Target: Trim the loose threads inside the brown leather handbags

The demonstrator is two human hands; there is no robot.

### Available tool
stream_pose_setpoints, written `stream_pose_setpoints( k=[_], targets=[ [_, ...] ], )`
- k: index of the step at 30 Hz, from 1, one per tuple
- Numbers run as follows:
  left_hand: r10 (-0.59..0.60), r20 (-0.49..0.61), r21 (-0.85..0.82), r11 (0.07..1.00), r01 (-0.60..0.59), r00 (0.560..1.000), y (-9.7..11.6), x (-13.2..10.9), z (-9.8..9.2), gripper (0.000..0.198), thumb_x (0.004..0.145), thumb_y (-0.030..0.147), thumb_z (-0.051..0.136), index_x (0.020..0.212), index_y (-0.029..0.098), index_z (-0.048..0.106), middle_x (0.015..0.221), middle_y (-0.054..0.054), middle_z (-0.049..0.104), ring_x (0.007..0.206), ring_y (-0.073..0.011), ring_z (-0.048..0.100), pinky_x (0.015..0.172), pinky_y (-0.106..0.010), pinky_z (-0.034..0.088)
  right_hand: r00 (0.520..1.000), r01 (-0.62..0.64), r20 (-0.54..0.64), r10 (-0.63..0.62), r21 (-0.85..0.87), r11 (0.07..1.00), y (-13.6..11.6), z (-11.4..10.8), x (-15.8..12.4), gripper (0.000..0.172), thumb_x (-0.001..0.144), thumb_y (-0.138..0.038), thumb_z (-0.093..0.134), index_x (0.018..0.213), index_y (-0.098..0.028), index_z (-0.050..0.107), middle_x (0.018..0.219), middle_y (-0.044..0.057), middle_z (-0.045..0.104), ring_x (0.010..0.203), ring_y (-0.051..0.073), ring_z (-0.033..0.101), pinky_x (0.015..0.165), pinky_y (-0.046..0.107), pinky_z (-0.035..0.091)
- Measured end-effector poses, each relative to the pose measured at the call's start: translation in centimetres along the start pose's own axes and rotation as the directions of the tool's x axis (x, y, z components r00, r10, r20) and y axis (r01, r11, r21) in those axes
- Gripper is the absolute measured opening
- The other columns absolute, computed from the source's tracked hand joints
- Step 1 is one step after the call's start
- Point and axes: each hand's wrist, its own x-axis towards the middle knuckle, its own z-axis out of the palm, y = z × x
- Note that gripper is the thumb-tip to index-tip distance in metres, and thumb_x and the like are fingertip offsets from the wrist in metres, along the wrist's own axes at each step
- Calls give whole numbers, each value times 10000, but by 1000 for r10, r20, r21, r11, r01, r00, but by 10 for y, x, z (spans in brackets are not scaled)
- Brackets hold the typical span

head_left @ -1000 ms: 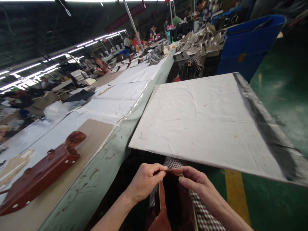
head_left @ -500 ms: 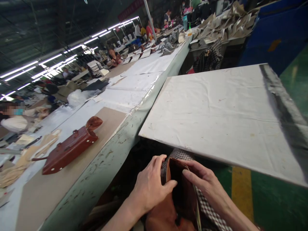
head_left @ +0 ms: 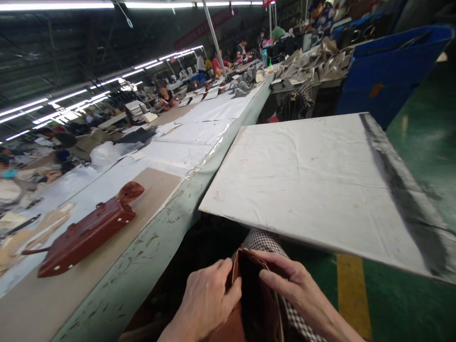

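A brown leather bag (head_left: 228,327) sits in my lap with its mouth spread and its inside dark. My left hand (head_left: 210,294) grips the bag's left rim, thumb on the near side and fingers over the edge. On the opposite rim, my right hand (head_left: 288,280) pinches the leather between thumb and fingers. Checkered cloth (head_left: 263,241) lies beneath the bag, over my leg. Another reddish-brown leather bag (head_left: 89,232) rests on its side on the long table to my left, apart from both hands. The lower part of the bag in my lap is cut off by the frame.
A pale board (head_left: 302,185) juts out from the long table (head_left: 156,247) ahead of my hands. Tan leather pieces (head_left: 39,232) lie at the far left. Grey-brown parts (head_left: 313,61) are piled near a blue bin (head_left: 384,71). Several people work farther back.
The view has shifted, and more of the blue bin shows. My left hand's thumb has drawn in against the left rim. Both hands stay on the bag.
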Motion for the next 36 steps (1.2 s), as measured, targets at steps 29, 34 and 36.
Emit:
stream_pose_setpoints(
  k=[29, 34, 36],
  targets=[
    [375, -337, -147, 885, -442, 864, 3, 43, 1, 152, 923, 122, 547, 996, 218, 640, 1184, -48, 673, 1054, -190, 644, 953, -320, 515, 1000, -1, 21, -3, 175, 985, 10, -17, 18, 433, 808, -460, 727, 1183, -246, 698, 1109, 52, 717, 1116, 282, 605, 1015, 422, 423],
    [543, -391, 92, 827, -555, 743, -6, 49, 8, 226, 935, 89, 462, 996, 202, 648, 1083, -69, 729, 908, -214, 702, 803, -340, 573, 998, 39, 38, -48, 191, 981, 9, -13, 21, 393, 810, -445, 729, 1155, -259, 716, 1087, 46, 728, 1095, 287, 624, 1004, 407, 429],
    [618, -366, 150, 777, -611, 696, -14, 54, 13, 261, 920, 81, 427, 1003, 194, 648, 1082, -88, 731, 889, -233, 710, 754, -357, 585, 995, 48, 75, -65, 213, 976, 15, -13, 23, 409, 789, -490, 731, 1139, -279, 724, 1064, 38, 736, 1074, 298, 640, 996, 415, 436]
  ],
)
